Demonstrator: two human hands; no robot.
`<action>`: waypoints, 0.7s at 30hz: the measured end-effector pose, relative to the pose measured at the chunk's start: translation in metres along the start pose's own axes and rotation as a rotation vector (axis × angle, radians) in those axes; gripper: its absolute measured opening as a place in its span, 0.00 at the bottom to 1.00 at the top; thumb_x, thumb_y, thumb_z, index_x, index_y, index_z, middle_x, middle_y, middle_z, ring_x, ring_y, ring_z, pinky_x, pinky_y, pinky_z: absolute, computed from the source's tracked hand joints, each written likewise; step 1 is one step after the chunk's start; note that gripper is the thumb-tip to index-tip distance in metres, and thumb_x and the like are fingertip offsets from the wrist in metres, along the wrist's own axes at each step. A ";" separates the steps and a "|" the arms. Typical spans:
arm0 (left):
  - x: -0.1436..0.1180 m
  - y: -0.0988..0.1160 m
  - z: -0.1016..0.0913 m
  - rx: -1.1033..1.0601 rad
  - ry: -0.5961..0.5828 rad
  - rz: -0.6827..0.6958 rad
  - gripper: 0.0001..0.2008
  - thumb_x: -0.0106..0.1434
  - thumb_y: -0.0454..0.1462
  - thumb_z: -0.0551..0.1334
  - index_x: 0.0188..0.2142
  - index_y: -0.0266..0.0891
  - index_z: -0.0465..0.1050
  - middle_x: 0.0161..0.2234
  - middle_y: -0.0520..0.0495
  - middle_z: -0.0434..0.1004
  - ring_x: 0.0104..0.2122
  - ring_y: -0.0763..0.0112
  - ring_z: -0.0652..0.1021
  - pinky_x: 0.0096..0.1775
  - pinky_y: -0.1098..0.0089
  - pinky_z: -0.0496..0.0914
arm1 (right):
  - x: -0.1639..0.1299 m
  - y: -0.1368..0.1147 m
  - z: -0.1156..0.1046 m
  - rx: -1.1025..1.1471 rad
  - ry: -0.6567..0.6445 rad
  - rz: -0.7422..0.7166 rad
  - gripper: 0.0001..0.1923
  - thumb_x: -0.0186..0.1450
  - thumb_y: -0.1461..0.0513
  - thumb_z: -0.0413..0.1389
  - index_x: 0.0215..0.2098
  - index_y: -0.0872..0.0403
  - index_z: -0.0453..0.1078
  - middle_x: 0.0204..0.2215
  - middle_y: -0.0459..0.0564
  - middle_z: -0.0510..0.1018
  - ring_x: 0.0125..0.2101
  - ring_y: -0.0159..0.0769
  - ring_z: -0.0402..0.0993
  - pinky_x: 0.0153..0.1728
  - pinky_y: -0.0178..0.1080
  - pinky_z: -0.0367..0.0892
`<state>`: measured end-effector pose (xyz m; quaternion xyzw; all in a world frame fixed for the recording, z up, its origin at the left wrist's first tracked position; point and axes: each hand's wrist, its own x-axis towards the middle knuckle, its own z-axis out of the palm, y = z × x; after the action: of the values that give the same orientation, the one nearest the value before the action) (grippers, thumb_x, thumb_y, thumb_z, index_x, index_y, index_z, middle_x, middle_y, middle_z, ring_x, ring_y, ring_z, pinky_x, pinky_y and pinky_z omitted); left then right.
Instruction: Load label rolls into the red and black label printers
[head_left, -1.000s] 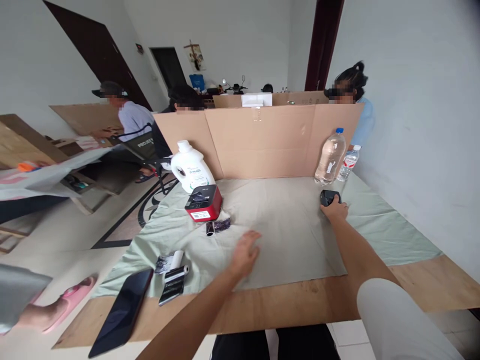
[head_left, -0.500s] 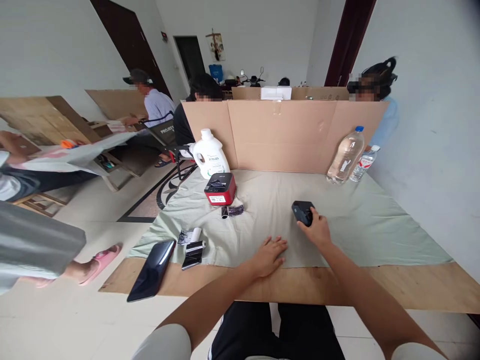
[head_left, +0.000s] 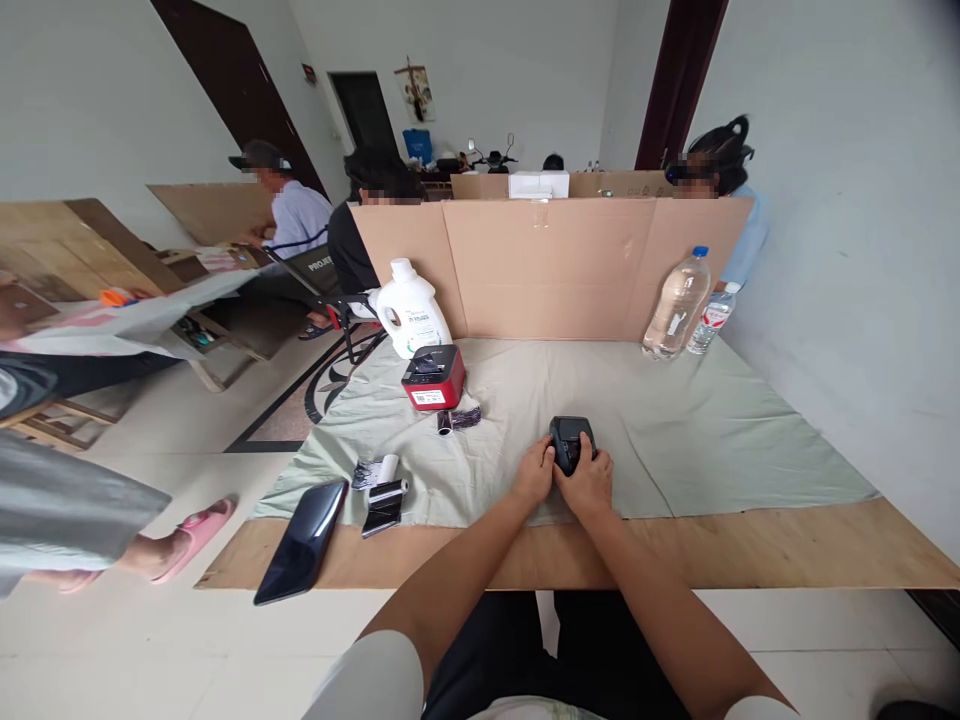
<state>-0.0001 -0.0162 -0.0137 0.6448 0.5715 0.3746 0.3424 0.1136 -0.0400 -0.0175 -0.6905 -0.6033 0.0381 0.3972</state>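
At the near edge of the wooden tabletop we see our two forearms come in from below and meet over the pale green cloth that covers most of the surface. Our left hand is curled against the left side of a small black device, fingers partly closed and touching it. Our right hand wraps the device from the near and right side, fingers bent around its body, so both hands hold it between them. The device sits low on the cloth, a little in from the cloth's near edge and about midway along the tabletop's width.

Toward the near left corner a dark phone lies flat on the bare wood, partly over the cloth's corner. Just beside it, on the cloth, lie a black roll and a white roll close together.

Farther in, left of centre, a small dark roll lies just in front of a red and black box-shaped printer. Behind the printer, near the far left corner, stands a white jug.

Along the far edge a cardboard screen stands upright. At the far right corner a large clear bottle stands against it, with a smaller bottle just beside it.

Beyond the screen, other people sit at their own tables.
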 end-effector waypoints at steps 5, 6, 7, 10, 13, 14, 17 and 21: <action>0.001 0.004 -0.003 0.097 0.042 -0.049 0.19 0.66 0.37 0.50 0.53 0.34 0.70 0.53 0.40 0.73 0.56 0.60 0.68 0.59 0.59 0.60 | -0.010 0.011 0.002 0.001 -0.031 -0.046 0.39 0.55 0.44 0.58 0.60 0.53 0.60 0.47 0.65 0.64 0.47 0.60 0.63 0.46 0.61 0.60; 0.003 0.007 -0.005 0.093 0.048 -0.066 0.19 0.66 0.36 0.51 0.51 0.34 0.71 0.52 0.40 0.74 0.55 0.60 0.69 0.58 0.60 0.61 | -0.010 0.013 -0.001 -0.003 -0.054 -0.056 0.38 0.56 0.44 0.57 0.59 0.53 0.60 0.49 0.66 0.64 0.48 0.60 0.63 0.46 0.61 0.60; 0.005 0.009 -0.006 0.069 0.052 -0.089 0.18 0.65 0.35 0.51 0.50 0.33 0.72 0.50 0.39 0.75 0.53 0.60 0.71 0.56 0.61 0.63 | -0.008 0.015 -0.004 0.000 -0.079 -0.071 0.36 0.58 0.44 0.55 0.59 0.53 0.61 0.50 0.66 0.64 0.50 0.60 0.63 0.47 0.61 0.60; 0.015 0.015 -0.009 -0.045 0.059 -0.194 0.13 0.64 0.34 0.54 0.44 0.34 0.74 0.44 0.40 0.78 0.43 0.65 0.76 0.48 0.66 0.69 | 0.005 0.022 -0.015 0.061 -0.143 -0.124 0.26 0.65 0.47 0.46 0.53 0.53 0.67 0.52 0.63 0.65 0.55 0.55 0.61 0.52 0.57 0.60; 0.027 0.017 -0.010 -0.147 0.071 -0.327 0.07 0.61 0.31 0.58 0.38 0.34 0.73 0.37 0.43 0.78 0.35 0.70 0.77 0.38 0.72 0.70 | 0.022 0.030 -0.020 0.167 -0.174 -0.147 0.20 0.66 0.50 0.45 0.44 0.52 0.71 0.49 0.58 0.69 0.54 0.48 0.63 0.54 0.52 0.60; 0.031 0.017 -0.010 -0.193 0.068 -0.377 0.06 0.60 0.31 0.59 0.37 0.33 0.73 0.34 0.44 0.78 0.32 0.72 0.77 0.35 0.73 0.69 | 0.026 0.033 -0.020 0.201 -0.172 -0.146 0.18 0.65 0.50 0.47 0.42 0.52 0.70 0.47 0.57 0.70 0.52 0.47 0.64 0.53 0.51 0.61; 0.038 0.016 -0.011 -0.331 0.038 -0.491 0.06 0.58 0.31 0.62 0.37 0.33 0.71 0.27 0.49 0.75 0.24 0.77 0.74 0.26 0.77 0.65 | 0.030 0.041 -0.012 0.298 -0.136 -0.132 0.20 0.61 0.50 0.52 0.45 0.53 0.67 0.45 0.56 0.70 0.49 0.45 0.66 0.52 0.51 0.64; 0.043 0.014 -0.015 -0.406 -0.014 -0.554 0.07 0.57 0.31 0.65 0.36 0.33 0.70 0.21 0.54 0.70 0.20 0.80 0.71 0.23 0.79 0.63 | 0.024 0.049 0.000 0.344 -0.091 -0.137 0.27 0.62 0.50 0.51 0.56 0.54 0.59 0.50 0.59 0.68 0.52 0.45 0.64 0.53 0.53 0.62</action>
<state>-0.0035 0.0248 0.0092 0.3863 0.6363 0.3689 0.5566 0.1595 -0.0178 -0.0363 -0.5673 -0.6508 0.1450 0.4834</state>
